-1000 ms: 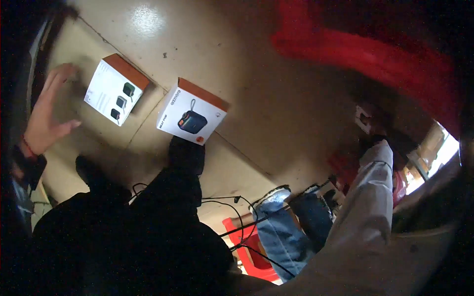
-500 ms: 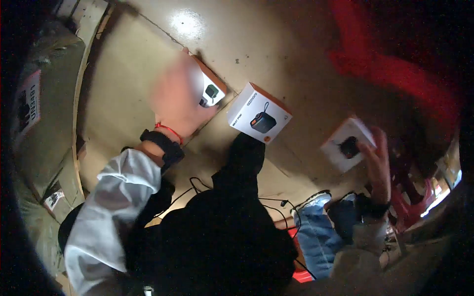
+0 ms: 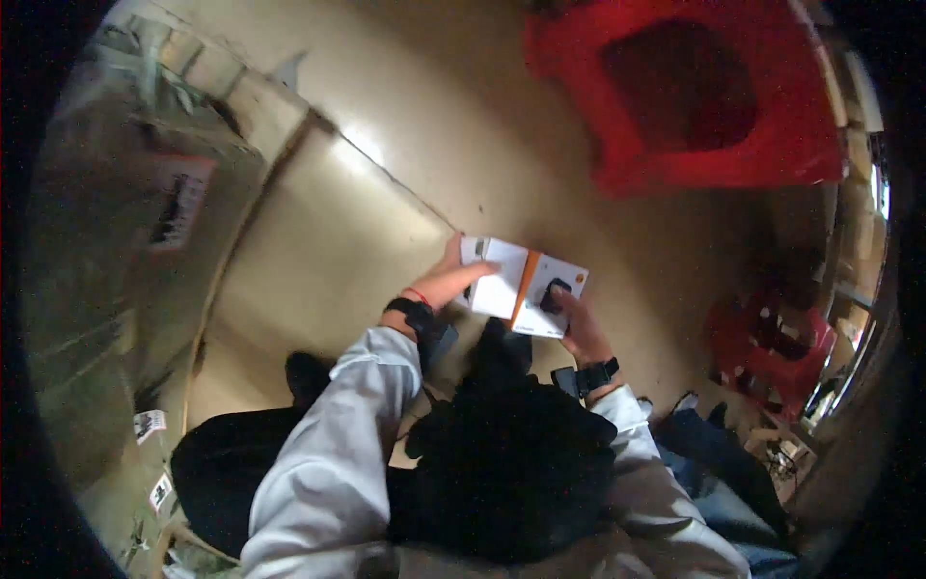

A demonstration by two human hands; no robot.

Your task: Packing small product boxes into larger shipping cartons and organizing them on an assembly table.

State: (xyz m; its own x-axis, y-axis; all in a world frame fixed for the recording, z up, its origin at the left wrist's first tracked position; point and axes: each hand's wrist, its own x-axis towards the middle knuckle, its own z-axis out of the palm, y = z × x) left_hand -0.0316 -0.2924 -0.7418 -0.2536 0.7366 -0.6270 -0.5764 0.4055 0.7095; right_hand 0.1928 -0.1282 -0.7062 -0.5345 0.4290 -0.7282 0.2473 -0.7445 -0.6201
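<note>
My left hand (image 3: 449, 278) and my right hand (image 3: 584, 328) are closed on small white cardboard boxes pressed side by side in front of me. The left box (image 3: 494, 294) has my left thumb across its white face. An orange side strip shows between it and the right box (image 3: 542, 321), which carries a picture of a dark device. My right thumb lies over that picture. Toward the left end a seam shows, but I cannot tell whether a third box is there. Both wrists wear black bands.
A large red plastic stool (image 3: 617, 145) stands at the far right, and a smaller red stool (image 3: 738, 357) lies nearer on the right. A big wrapped greenish bundle (image 3: 116, 299) fills the left side. Another person's jeans-clad leg (image 3: 704, 463) is close on my right.
The boxes, apart before, are now together between my hands. My right hand has brought its box in from the right, and my left hand has moved nearer to me. The view has turned.
</note>
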